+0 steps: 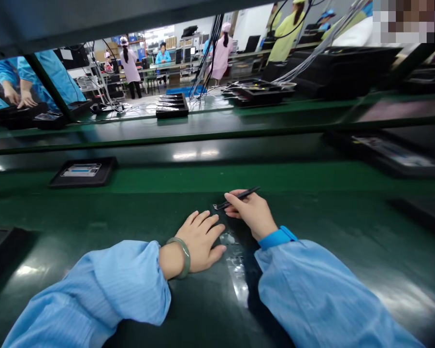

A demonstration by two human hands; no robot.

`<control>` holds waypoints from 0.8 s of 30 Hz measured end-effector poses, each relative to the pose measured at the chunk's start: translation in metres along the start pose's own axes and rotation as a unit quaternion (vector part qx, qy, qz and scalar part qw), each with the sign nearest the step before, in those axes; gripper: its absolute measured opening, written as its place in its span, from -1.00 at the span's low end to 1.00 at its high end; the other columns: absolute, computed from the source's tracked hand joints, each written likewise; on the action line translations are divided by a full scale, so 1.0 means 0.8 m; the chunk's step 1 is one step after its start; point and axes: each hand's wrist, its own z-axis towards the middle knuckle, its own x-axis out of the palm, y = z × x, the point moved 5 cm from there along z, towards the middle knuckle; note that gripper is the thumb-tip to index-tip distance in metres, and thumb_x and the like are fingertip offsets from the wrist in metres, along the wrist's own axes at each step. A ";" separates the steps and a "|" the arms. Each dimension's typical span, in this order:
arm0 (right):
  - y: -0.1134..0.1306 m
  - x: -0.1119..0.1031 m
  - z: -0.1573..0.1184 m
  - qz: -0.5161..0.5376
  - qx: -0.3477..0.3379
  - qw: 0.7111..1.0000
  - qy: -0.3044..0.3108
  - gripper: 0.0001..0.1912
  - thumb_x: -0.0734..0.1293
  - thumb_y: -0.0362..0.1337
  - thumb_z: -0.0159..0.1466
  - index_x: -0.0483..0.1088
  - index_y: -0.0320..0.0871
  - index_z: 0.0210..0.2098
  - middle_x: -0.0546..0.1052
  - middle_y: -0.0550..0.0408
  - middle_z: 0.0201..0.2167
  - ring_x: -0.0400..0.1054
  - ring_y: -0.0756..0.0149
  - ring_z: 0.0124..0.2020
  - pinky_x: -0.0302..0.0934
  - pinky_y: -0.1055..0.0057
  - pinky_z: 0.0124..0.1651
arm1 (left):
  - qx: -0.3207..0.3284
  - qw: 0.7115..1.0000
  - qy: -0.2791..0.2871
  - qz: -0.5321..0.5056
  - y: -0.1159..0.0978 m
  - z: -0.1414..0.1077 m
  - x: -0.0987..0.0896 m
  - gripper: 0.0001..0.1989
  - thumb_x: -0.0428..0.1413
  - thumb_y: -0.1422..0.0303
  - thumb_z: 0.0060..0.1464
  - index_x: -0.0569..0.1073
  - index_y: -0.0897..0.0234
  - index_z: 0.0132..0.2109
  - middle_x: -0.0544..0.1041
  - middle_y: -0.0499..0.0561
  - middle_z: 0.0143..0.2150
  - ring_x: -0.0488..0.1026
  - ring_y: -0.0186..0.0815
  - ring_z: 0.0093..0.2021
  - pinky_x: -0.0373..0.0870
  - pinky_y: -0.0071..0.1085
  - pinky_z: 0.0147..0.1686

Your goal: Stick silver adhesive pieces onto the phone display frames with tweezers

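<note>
My left hand [202,240] lies flat on the dark green work surface [137,217], fingers spread, with a green bangle [184,256] at the wrist. Pinched in my right hand [252,212] is a pair of black tweezers [244,194], slanting down to the left. At their tip is a small silvery piece [215,207], too small to name. A clear, shiny strip [237,270] runs along the surface between my two forearms. A blue wrist band [278,238] circles my right wrist.
Beyond my hands runs a green belt [174,176] carrying a black tray [83,171] with a flat device part. Another black tray [391,152] is at the right; a dark tray [3,246] edges in at left. Co-workers stand behind the shelf, and a co-worker's hands [20,96] touch trays.
</note>
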 end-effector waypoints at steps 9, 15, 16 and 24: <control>0.013 -0.006 -0.003 0.147 0.037 0.987 0.057 -0.83 0.36 -0.43 0.12 0.41 -0.19 -0.26 0.52 0.12 -0.55 0.34 0.55 -0.65 0.33 0.67 -0.57 | -0.015 1.000 0.006 -0.005 -0.001 0.000 0.000 -0.55 -0.11 0.12 0.26 0.24 0.28 0.18 0.17 0.06 0.25 0.00 -0.13 0.27 -0.05 -0.08 0.25; 0.013 -0.008 -0.001 0.220 0.036 0.972 0.070 -0.88 0.36 -0.42 0.11 0.43 -0.15 -0.32 0.53 0.13 -0.55 0.30 0.57 -0.66 0.29 0.71 -0.60 | -0.042 0.999 -0.010 -0.019 -0.013 0.001 -0.008 -0.25 -0.07 -0.12 0.12 0.13 0.38 0.24 -0.01 0.21 0.32 -0.20 -0.04 0.33 -0.23 0.05 0.26; 0.012 -0.008 -0.001 0.226 0.036 0.971 0.067 -0.88 0.36 -0.42 0.11 0.44 -0.16 -0.33 0.53 0.12 -0.55 0.30 0.57 -0.66 0.29 0.72 -0.60 | -0.037 0.999 -0.016 -0.023 -0.020 0.001 -0.009 -0.16 -0.05 -0.16 0.07 0.07 0.42 0.27 -0.08 0.24 0.33 -0.25 -0.04 0.33 -0.28 0.06 0.26; 0.027 -0.031 0.009 0.249 -0.015 0.968 -0.005 -0.86 0.38 -0.51 -0.01 0.46 -0.20 -0.44 0.47 0.11 -0.62 0.32 0.50 -0.67 0.31 0.69 -0.62 | 0.007 0.996 0.051 -0.069 -0.069 -0.011 0.007 -0.51 -0.08 0.11 0.26 0.15 0.26 0.22 0.09 0.08 0.30 -0.05 -0.18 0.31 -0.23 0.20 0.20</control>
